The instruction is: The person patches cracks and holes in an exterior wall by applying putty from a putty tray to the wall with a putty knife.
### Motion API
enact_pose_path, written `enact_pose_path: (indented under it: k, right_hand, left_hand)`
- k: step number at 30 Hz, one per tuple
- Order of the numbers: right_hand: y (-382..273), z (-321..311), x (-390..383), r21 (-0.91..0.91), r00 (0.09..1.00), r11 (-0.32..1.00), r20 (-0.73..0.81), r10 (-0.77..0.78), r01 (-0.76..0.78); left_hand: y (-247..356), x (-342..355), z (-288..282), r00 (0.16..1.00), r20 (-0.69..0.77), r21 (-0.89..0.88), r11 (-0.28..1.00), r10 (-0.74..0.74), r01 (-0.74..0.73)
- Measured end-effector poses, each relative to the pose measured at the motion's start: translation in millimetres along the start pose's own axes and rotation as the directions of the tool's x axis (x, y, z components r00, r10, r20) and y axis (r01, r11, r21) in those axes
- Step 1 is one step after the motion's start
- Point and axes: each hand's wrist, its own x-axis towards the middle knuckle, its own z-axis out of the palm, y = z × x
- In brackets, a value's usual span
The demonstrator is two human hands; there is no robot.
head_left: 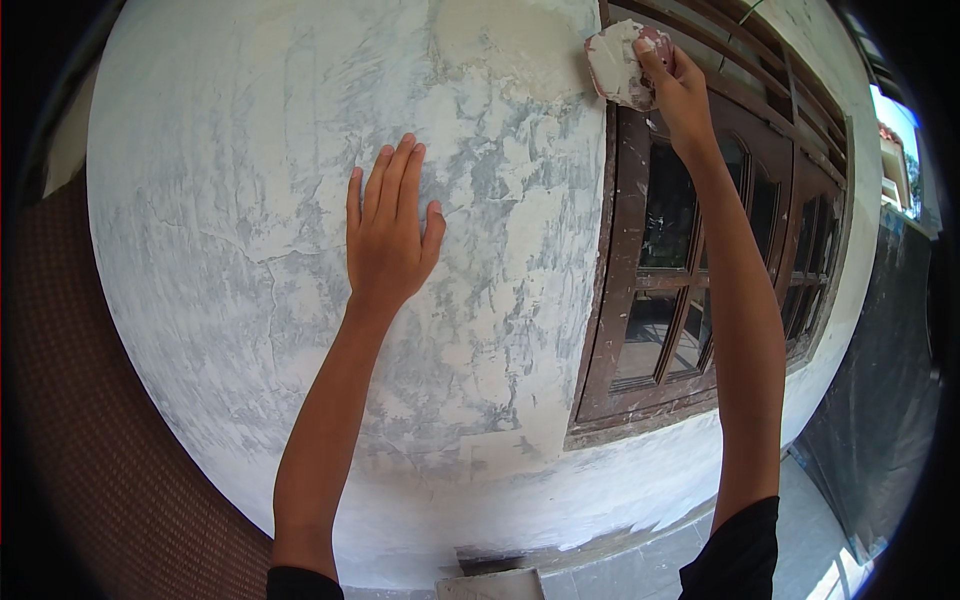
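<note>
My left hand [388,225] lies against the patchy white and grey wall [230,190], its fingers stretched upward and thumb out to the right, holding nothing. Higher up on the right, my right hand [683,95] grips a flat reddish-brown pad [622,65] caked with whitish plaster. Its thumb lies across the near face of the pad; the other fingers are partly hidden. The pad is at the wall's right edge, beside the upper corner of the brown window frame [612,190]. Whether it touches the wall cannot be told.
Glazed wooden window shutters [668,285] stand behind my right forearm, with slats [735,45] above them. A brown woven screen [90,400] hangs at the left. A dark sheet [870,390] hangs at the far right. Below is a grey tiled floor [640,565].
</note>
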Motion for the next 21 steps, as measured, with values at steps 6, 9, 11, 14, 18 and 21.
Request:
enact_pose_path:
  k: [6,9,11,14,18,21]
  right_hand:
    - [23.7,-14.6,10.2,-0.396,0.991,0.909,0.028,-0.13,0.13]
    - [10.8,-11.8,9.4,-0.256,0.998,0.966,-0.036,-0.055,0.044]
    - [-3.7,3.2,-2.5,-0.088,0.997,0.995,0.06,-0.046,0.051]
    - [-9.3,33.1,-29.4,-0.374,0.947,0.889,0.272,-0.169,0.266]
    - [1.9,8.9,-16.7,-0.381,0.983,0.907,0.114,-0.145,0.178]
    - [-12.1,8.1,-10.7,-0.359,0.986,0.927,-0.077,-0.145,0.108]
  left_hand:
    - [1.5,0.5,-0.6,1.0,-0.001,-0.016,1.0,0.012,-0.012]
    - [-0.4,0.4,-0.9,1.0,0.004,-0.007,1.0,-0.002,0.002]
    - [-0.1,-0.2,0.6,1.0,0.006,-0.01,1.0,-0.005,0.005]
    - [-1.7,-2.3,-0.6,1.0,0.003,-0.009,1.0,0.002,-0.002]
    - [1.6,-0.5,-0.1,1.0,0.007,-0.006,1.0,0.001,-0.001]
    - [0.0,-0.4,-1.1,1.0,0.011,-0.003,1.0,-0.005,0.005]
